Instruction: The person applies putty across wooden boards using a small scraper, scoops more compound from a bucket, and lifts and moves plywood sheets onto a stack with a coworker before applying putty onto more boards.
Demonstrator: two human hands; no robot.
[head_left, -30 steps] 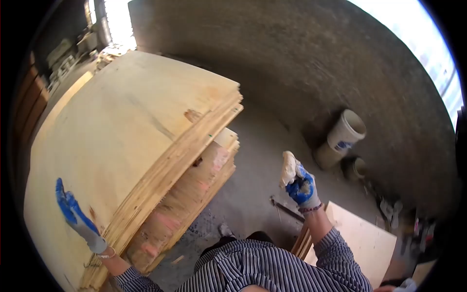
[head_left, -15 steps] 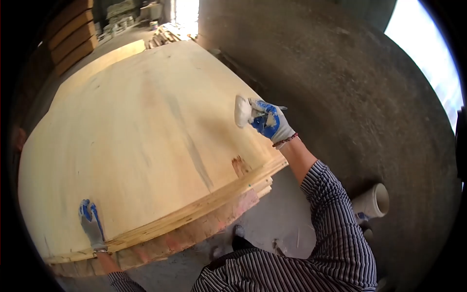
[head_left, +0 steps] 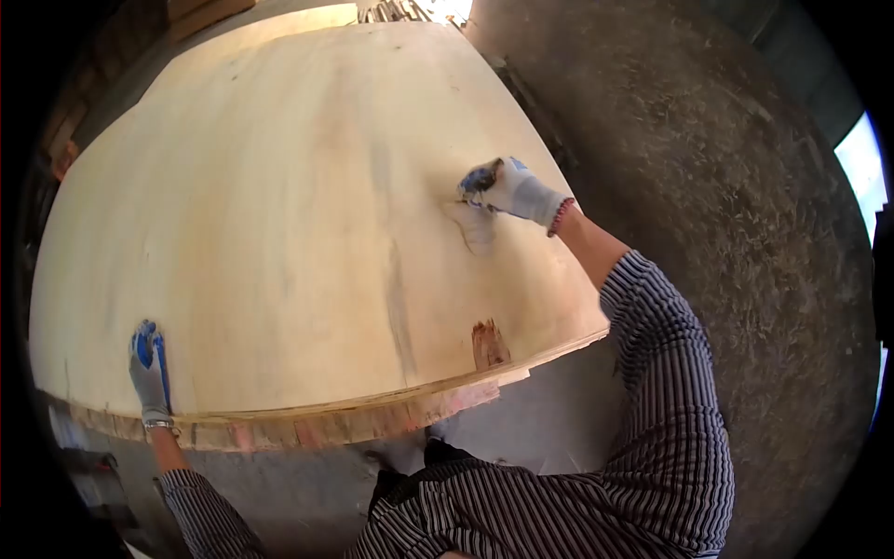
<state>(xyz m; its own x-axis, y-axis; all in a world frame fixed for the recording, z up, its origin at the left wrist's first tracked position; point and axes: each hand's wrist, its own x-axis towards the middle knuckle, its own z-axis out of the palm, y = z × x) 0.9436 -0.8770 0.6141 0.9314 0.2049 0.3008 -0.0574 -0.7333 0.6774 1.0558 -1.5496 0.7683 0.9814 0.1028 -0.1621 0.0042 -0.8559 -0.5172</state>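
A large pale plywood sheet (head_left: 279, 205) lies on top of a stack in front of me, with grey streaks and a dark torn patch near its front edge. My right hand (head_left: 507, 186), in a white and blue glove, is closed over the right part of the sheet. It grips what looks like a scraper (head_left: 473, 228), its broad pale end against the wood; the part in the fingers is hidden. My left hand (head_left: 149, 368), also gloved, rests on the sheet near the front left edge with fingers stretched out, holding nothing.
Below the top sheet, the stack's rough, reddish-marked edge (head_left: 317, 429) faces me. Brown stacked boards (head_left: 209, 14) stand at the back left, and thin wood strips (head_left: 396, 9) lie at the far end. Dusty concrete floor (head_left: 708, 205) extends to the right.
My right hand has turned over and brought the scraper's pale end down onto the sheet. The view has shifted; my left hand stays near the front edge.
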